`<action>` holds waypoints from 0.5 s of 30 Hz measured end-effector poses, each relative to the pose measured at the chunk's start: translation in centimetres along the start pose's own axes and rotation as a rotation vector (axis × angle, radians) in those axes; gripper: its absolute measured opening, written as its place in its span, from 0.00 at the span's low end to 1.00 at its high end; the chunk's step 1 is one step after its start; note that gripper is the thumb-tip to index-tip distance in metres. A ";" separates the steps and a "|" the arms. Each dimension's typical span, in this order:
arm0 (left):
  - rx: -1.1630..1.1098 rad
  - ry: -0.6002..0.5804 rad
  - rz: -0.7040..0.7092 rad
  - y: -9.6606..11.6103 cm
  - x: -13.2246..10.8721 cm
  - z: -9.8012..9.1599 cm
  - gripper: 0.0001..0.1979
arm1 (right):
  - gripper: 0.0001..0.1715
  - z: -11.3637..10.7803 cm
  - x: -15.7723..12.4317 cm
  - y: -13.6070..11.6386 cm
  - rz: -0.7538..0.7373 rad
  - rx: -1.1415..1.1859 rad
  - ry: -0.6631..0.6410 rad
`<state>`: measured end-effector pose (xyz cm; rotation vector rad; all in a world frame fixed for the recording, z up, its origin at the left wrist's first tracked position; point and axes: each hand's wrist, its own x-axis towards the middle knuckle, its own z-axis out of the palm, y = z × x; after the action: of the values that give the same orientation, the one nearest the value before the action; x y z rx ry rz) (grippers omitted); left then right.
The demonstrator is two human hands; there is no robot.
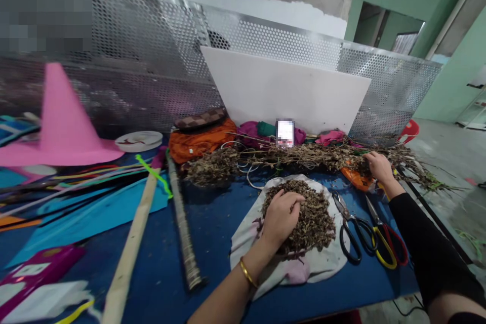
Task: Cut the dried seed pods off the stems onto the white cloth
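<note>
My left hand [283, 215] rests on a heap of dried, crumbled brown plant bits [313, 215], its fingers slightly bent and apart, holding nothing I can see. The heap lies on a whitish cloth [246, 243] with pinkish stains. Farther right, my right hand [379, 167] reaches to a long bundle of dried stalks [311, 157], fingers drawn together at its near side. What they grip, if anything, is too small to tell. Just below that hand is an orange piece of plastic or cloth [357, 179]. Black-handled scissors [355, 235] and red-and-yellow-handled scissors [385, 243] lie right of the cloth.
A wooden stick [132, 243] and a wrapped rod [184, 228] lie on the blue table [212, 243]. Farther left are a pink cone hat [63, 116], a ribbon spool [138, 140] and a purple device [41, 273]. A lit phone [285, 133] stands before a white board [288, 91].
</note>
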<state>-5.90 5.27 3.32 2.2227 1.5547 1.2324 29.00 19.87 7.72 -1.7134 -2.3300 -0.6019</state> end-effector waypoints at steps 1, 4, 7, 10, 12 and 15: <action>-0.017 0.018 -0.003 0.2 0.3 0.0 0.12 | 0.22 0.0 -0.1 0.0 -0.008 0.009 0.012; -0.049 0.080 0.032 1.8 1.9 -0.3 0.10 | 0.22 -0.2 -0.2 -0.3 -0.055 0.040 0.043; -0.022 0.118 0.162 4.4 4.6 -0.7 0.10 | 0.21 -0.5 -0.3 -1.3 -0.124 0.082 0.068; 0.097 0.066 0.315 6.7 7.6 -0.3 0.11 | 0.18 -0.5 -0.7 -3.1 -0.207 0.133 0.093; 0.202 -0.002 0.357 7.5 9.2 0.7 0.11 | 0.16 -0.4 -1.0 -4.6 -0.266 0.174 0.121; 0.333 -0.099 0.356 7.1 10.3 2.6 0.10 | 0.15 -0.1 -1.7 -6.9 -0.321 0.219 0.165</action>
<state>2.19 11.56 10.96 2.8237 1.4590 0.9741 23.01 16.67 5.71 -1.1625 -2.4625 -0.4936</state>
